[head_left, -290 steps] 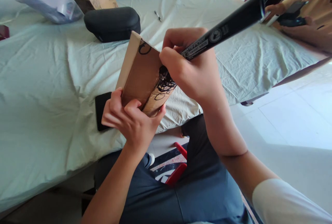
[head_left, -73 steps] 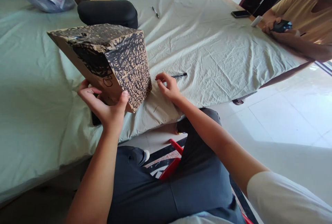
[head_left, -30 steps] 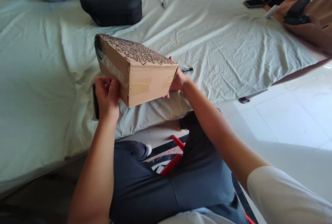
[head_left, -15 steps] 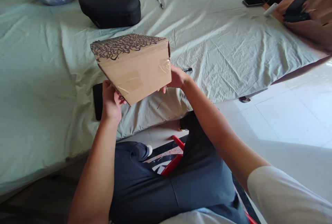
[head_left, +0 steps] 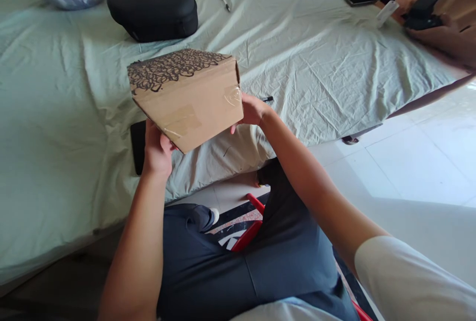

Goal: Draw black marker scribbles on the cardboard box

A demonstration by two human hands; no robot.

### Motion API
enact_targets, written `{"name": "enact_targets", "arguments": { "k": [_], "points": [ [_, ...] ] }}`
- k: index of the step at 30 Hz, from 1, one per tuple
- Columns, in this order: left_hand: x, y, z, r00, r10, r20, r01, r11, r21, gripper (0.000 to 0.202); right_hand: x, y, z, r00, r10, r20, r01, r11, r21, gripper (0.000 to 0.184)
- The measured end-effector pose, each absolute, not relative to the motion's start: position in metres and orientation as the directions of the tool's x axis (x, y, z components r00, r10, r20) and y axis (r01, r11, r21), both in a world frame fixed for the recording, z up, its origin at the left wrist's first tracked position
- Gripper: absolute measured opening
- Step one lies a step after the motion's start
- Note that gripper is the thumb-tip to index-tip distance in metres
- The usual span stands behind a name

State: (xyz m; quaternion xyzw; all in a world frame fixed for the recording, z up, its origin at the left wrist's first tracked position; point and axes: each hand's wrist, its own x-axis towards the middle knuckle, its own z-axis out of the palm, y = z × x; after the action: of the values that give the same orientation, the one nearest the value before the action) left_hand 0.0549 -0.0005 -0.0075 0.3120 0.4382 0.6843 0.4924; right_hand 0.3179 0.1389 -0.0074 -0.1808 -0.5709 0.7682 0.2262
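Both hands are gripping the cardboard box (head_left: pixel 189 97) at frame centre, above the sheet (head_left: pixel 316 58): left hand (head_left: pixel 158 145) clasping underneath, right hand (head_left: pixel 253 110) closed on its right end. Top face is fully scribbled; the taped plain side is facing the camera, unmarked. Long axis is running left-right, slightly tilted

Box (head_left: pixel 189 105): matt brown cardboard, glossy clear tape patches on near face, top covered in black marker scrawl. Bed sheet (head_left: pixel 297 58): pale green cloth, wrinkled, matt. Case (head_left: pixel 152 11): black, smooth, soft sheen. Floor tiles (head_left: pixel 420 162): white, glossy.
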Motion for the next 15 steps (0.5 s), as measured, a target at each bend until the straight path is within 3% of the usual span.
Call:
{"name": "enact_targets", "arguments": {
  "k": [8,15],
  "points": [
    [0.0585,-0.0042,-0.0055,-0.390,0.919,0.057,-0.332,-0.199,0.922,0.043,0.3190,0.1387,-0.0052,-0.841,0.538,-0.059,-0.121,-0.292,-0.949,0.088],
    [0.0577,-0.0010,-0.0111,-0.427,0.902,0.067,-0.312,-0.216,0.925,0.041,0.3197,0.1386,-0.0035,-0.853,0.522,-0.022,-0.146,-0.278,-0.949,0.085]
  ]
}}
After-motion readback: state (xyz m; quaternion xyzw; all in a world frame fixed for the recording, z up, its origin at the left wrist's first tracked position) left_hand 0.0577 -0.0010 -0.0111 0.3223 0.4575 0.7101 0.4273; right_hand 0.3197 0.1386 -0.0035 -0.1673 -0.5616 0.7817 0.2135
